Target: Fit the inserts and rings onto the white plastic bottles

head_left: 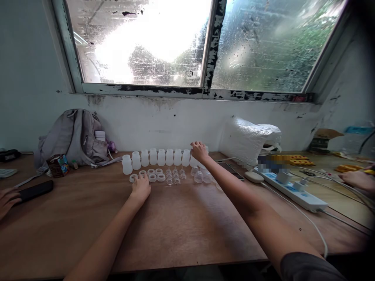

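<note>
Frosted white bottles [161, 157] stand upright in a long row near the wall. My right hand [200, 152] reaches to the right end of that row, its fingers bent around the top of a bottle [193, 162]. In front of the row lie several white screw rings [152, 178]. My left hand [141, 189] rests at the left of these, fingertips curled on a ring [142, 173] and partly hiding it. Clear teat-like pieces [176, 176] sit in short rows beside the rings. Further right are clear dome-shaped caps [198, 177], partly near my right forearm.
A grey backpack [77, 136] and small carton [58, 165] stand at left. Another person's hand [7, 201] touches a black phone [36, 191]. On the right are a silvery bag [249, 140], a dark phone [230, 170], a power strip [293, 190] with cables, and another hand [357, 181].
</note>
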`<move>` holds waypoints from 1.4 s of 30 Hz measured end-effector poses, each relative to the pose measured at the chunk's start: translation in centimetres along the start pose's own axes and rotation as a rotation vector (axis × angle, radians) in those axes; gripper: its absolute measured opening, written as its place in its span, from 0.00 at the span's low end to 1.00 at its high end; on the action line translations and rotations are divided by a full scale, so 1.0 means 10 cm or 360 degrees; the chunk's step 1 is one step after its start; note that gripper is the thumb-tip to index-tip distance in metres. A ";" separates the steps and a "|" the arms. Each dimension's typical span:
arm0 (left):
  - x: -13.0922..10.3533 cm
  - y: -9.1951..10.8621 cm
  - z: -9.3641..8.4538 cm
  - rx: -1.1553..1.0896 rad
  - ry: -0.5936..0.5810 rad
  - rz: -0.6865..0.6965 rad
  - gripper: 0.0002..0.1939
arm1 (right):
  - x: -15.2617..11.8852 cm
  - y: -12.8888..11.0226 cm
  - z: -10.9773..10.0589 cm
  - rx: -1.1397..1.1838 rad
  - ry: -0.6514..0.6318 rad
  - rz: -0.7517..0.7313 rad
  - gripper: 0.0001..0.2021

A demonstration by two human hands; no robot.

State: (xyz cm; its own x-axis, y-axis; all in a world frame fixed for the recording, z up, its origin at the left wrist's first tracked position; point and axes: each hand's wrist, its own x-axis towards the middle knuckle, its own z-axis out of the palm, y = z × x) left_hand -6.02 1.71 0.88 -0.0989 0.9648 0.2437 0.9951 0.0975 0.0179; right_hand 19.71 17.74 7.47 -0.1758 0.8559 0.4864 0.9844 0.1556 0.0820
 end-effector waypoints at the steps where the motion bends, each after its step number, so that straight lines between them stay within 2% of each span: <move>1: -0.01 0.01 0.01 0.0000 -0.0002 0.0029 0.19 | -0.03 -0.04 0.00 0.0049 0.0001 -0.0027 0.14; 6: -0.04 0.07 0.02 -0.0074 -0.0013 0.0215 0.17 | -0.17 -0.27 0.08 0.0265 -0.0218 0.0014 0.13; 10: -0.04 0.08 0.01 -0.0129 -0.0023 0.0269 0.16 | -0.33 -0.39 0.17 0.0321 -0.0253 -0.0031 0.13; 13: -0.03 0.05 0.02 -0.0149 -0.0011 0.0266 0.16 | -0.39 -0.42 0.20 0.0354 -0.0254 -0.0003 0.16; 16: -0.01 0.03 0.04 -0.0185 0.0005 0.0250 0.15 | -0.34 -0.41 0.19 0.0450 -0.0226 0.0168 0.21; 19: 0.03 0.01 0.09 -0.0351 0.0028 0.0346 0.13 | -0.35 -0.44 0.16 0.0580 -0.0096 0.0247 0.16; 23: 0.08 0.07 0.19 -0.0811 0.0094 0.0665 0.14 | -0.69 -0.55 0.19 0.0732 0.0059 0.0068 0.10; 27: 0.03 0.18 0.21 -0.1109 0.0129 0.0886 0.14 | -1.20 -0.62 0.33 0.0736 -0.0025 -0.0152 0.10; 30: -0.05 0.23 0.16 -0.1118 0.0131 0.0952 0.11 | -1.37 -0.61 0.43 0.0732 -0.0077 -0.0282 0.12; 33: -0.09 0.26 0.10 -0.1069 0.0158 0.0961 0.11 | -1.35 -0.59 0.43 0.0851 -0.0074 -0.0251 0.09; 35: -0.07 0.27 0.09 -0.1122 0.0255 0.0876 0.12 | -1.33 -0.59 0.37 0.0989 -0.0049 -0.0253 0.08; 37: -0.04 0.27 0.10 -0.1230 0.0397 0.0756 0.12 | -1.36 -0.62 0.28 0.1128 -0.0029 -0.0383 0.08; 39: -0.02 0.28 0.11 -0.1329 0.0501 0.0692 0.12 | -1.43 -0.67 0.18 0.1207 -0.0042 -0.0613 0.08; 42: -0.04 0.30 0.09 -0.1359 0.0525 0.0753 0.09 | -1.52 -0.74 0.10 0.1221 -0.0111 -0.0846 0.10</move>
State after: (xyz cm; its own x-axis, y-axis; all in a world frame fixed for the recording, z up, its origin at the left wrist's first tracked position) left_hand -3.01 1.87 -0.06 0.1827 0.7317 0.6567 0.6174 -0.6052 0.5025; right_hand 15.06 4.07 -1.45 -0.6262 0.6027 0.4946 0.5062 0.7968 -0.3299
